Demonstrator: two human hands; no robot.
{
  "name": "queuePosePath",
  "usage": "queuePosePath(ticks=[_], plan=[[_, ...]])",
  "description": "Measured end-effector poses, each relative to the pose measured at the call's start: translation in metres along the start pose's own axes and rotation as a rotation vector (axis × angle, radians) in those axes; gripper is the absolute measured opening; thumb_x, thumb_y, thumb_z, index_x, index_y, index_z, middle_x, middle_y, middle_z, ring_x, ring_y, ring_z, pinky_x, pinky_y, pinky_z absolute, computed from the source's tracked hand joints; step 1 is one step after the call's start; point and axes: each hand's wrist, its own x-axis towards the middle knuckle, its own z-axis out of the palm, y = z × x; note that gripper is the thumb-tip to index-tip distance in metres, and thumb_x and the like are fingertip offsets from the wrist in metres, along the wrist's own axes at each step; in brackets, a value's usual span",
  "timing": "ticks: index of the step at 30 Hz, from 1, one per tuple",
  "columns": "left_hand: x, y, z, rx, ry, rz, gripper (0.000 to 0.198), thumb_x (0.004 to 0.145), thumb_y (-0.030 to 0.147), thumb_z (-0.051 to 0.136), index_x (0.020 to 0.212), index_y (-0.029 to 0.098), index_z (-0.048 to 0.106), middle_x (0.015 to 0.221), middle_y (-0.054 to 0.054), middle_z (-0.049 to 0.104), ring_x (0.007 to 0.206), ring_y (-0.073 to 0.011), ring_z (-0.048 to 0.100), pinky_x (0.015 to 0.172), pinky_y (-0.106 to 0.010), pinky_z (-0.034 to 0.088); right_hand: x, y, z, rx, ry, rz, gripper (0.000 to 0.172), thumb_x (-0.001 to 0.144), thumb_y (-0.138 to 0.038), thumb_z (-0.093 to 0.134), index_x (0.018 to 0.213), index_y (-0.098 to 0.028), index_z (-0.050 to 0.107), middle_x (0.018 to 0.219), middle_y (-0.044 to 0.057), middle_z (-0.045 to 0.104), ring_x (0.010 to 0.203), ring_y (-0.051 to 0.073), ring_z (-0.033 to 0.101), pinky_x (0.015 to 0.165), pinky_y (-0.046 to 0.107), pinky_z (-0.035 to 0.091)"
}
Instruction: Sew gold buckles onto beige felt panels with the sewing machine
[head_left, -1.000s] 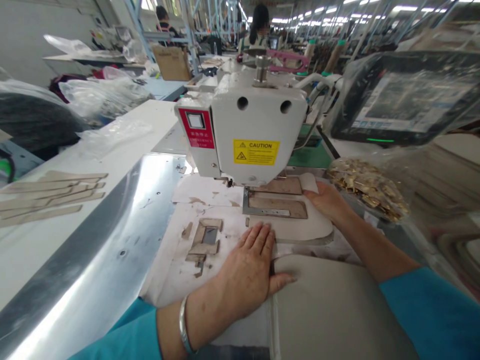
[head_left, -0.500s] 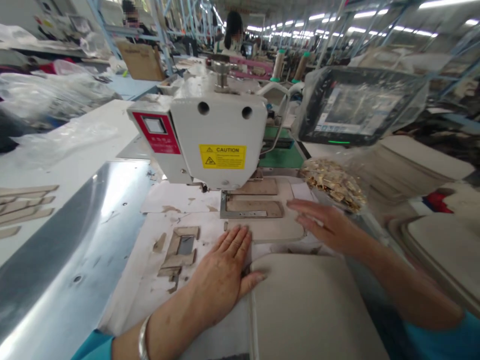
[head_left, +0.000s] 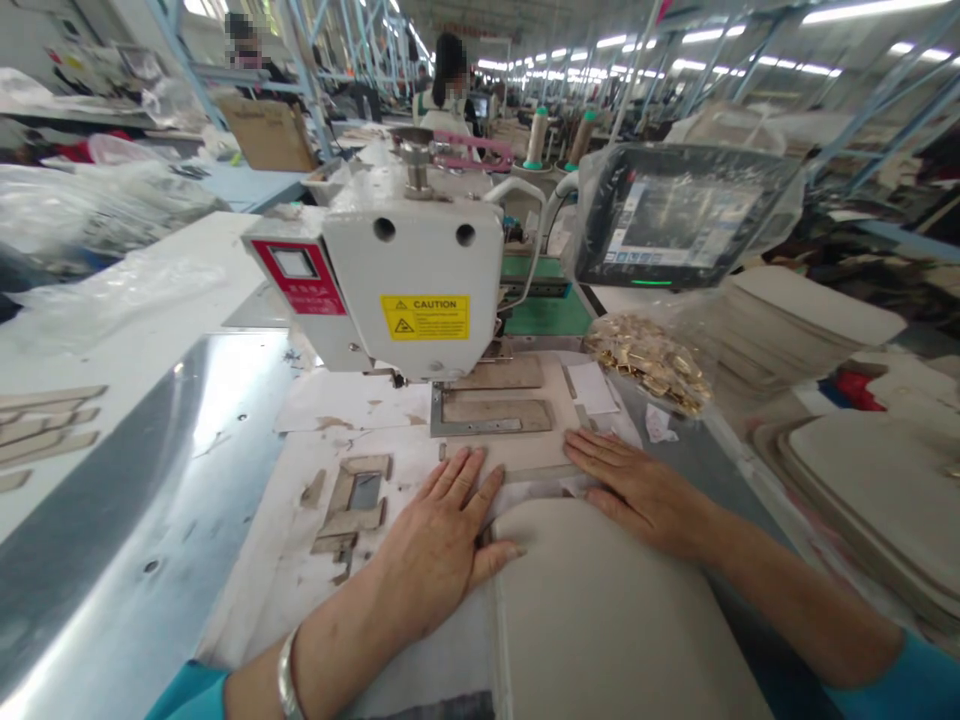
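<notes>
My left hand [head_left: 439, 535] lies flat with fingers spread on a stained white sheet [head_left: 255, 590], its thumb on the edge of a large beige panel [head_left: 600, 620]. My right hand [head_left: 634, 490] rests palm down just beyond that panel, at the edge of beige material. This material lies under a metal sewing clamp frame [head_left: 487, 420], which sits beneath the white head of a sewing machine [head_left: 412, 270]. The needle area is hidden by the machine head. Neither hand grips anything.
A clear bag of small gold metal parts [head_left: 645, 362] and a plastic-wrapped control screen [head_left: 679, 215] stand to the right. Stacked beige panels [head_left: 787, 325] lie further right. Beige strips [head_left: 45, 425] lie on a white surface at left. Co-workers stand far back.
My right hand has come back toward me and settled on the material's near edge. My left hand has stayed in place, and the view has shifted slightly.
</notes>
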Motion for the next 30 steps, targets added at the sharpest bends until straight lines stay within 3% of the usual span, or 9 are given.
queuePosePath(ticks=[7,13,19,22,25,27,30], plan=[[0.002,-0.002,-0.001,-0.028,0.034,-0.024,0.062,0.097,0.059,0.037,0.136,0.013,0.051,0.148,-0.021,0.043,0.138,-0.0328,0.041,0.109,-0.050,0.041,-0.004,-0.011,-0.004,0.123,0.098,0.031,0.031,0.095,-0.029,0.050,0.122,-0.018,0.061,0.127,0.015,0.062,0.120,0.026,0.057,0.101,0.044,0.048],[0.002,-0.002,0.002,-0.055,0.057,-0.030,0.058,0.096,0.055,0.044,0.133,0.012,0.053,0.147,-0.021,0.045,0.137,-0.0348,0.043,0.107,-0.054,0.043,0.006,-0.010,-0.002,0.165,0.183,-0.003,0.025,0.095,-0.023,0.048,0.117,-0.017,0.059,0.113,0.014,0.063,0.109,0.025,0.058,0.094,0.042,0.049],[-0.003,-0.002,0.006,-0.002,0.116,-0.031,0.057,0.097,0.052,0.044,0.134,0.010,0.053,0.143,-0.019,0.050,0.132,-0.0318,0.050,0.105,-0.048,0.048,0.006,-0.012,0.001,0.237,0.223,-0.022,0.019,0.094,-0.020,0.049,0.107,-0.019,0.064,0.103,0.011,0.066,0.099,0.022,0.062,0.087,0.036,0.051],[-0.005,-0.003,0.007,0.014,0.143,-0.019,0.056,0.098,0.052,0.041,0.133,0.009,0.055,0.143,-0.018,0.051,0.130,-0.0310,0.052,0.104,-0.047,0.049,0.000,0.014,0.001,0.233,0.401,0.086,0.015,0.093,-0.021,0.051,0.097,-0.019,0.066,0.093,0.008,0.069,0.089,0.020,0.065,0.080,0.032,0.052],[-0.004,-0.006,0.007,0.015,0.154,-0.006,0.056,0.098,0.052,0.039,0.132,0.011,0.056,0.142,-0.018,0.052,0.129,-0.0313,0.053,0.102,-0.048,0.050,-0.009,0.063,-0.007,0.091,0.592,0.407,0.017,0.089,-0.027,0.054,0.091,-0.018,0.069,0.091,0.008,0.072,0.081,0.022,0.067,0.076,0.034,0.052],[-0.002,-0.007,0.004,0.010,0.145,-0.004,0.054,0.099,0.052,0.038,0.131,0.012,0.057,0.140,-0.016,0.054,0.127,-0.0306,0.055,0.101,-0.048,0.051,-0.013,0.096,-0.016,0.019,0.585,0.580,0.022,0.086,-0.027,0.054,0.094,-0.016,0.072,0.089,0.009,0.075,0.073,0.022,0.068,0.071,0.035,0.053],[0.002,-0.007,-0.004,-0.001,0.125,-0.017,0.052,0.100,0.050,0.036,0.128,0.012,0.058,0.136,-0.015,0.059,0.123,-0.0286,0.059,0.099,-0.045,0.053,-0.005,0.126,-0.030,-0.102,0.434,0.655,0.025,0.086,-0.021,0.052,0.097,-0.017,0.074,0.094,0.008,0.076,0.079,0.023,0.070,0.075,0.034,0.053]])
